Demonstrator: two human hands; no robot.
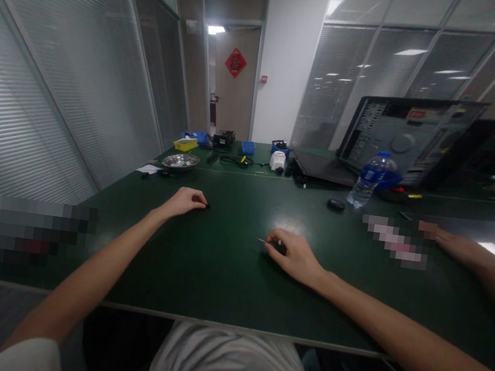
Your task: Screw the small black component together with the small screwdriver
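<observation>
My left hand [187,201] rests on the green table, thumb and forefinger pinched on a tiny dark piece [207,206] too small to make out. To its right and closer to me, my right hand [295,254] is closed around a thin metal-shafted tool [261,240] that looks like a small screwdriver. The shaft points left, toward my left hand, and the fingers cover most of the rest. A gap of bare tabletop separates the two hands.
A metal dish [180,162] stands at the back left. Beyond my right hand are a black mouse-like object [336,205], a water bottle [365,180], a closed laptop [325,168] and an opened computer case [404,136]. Another person's hand [454,244] lies at the right.
</observation>
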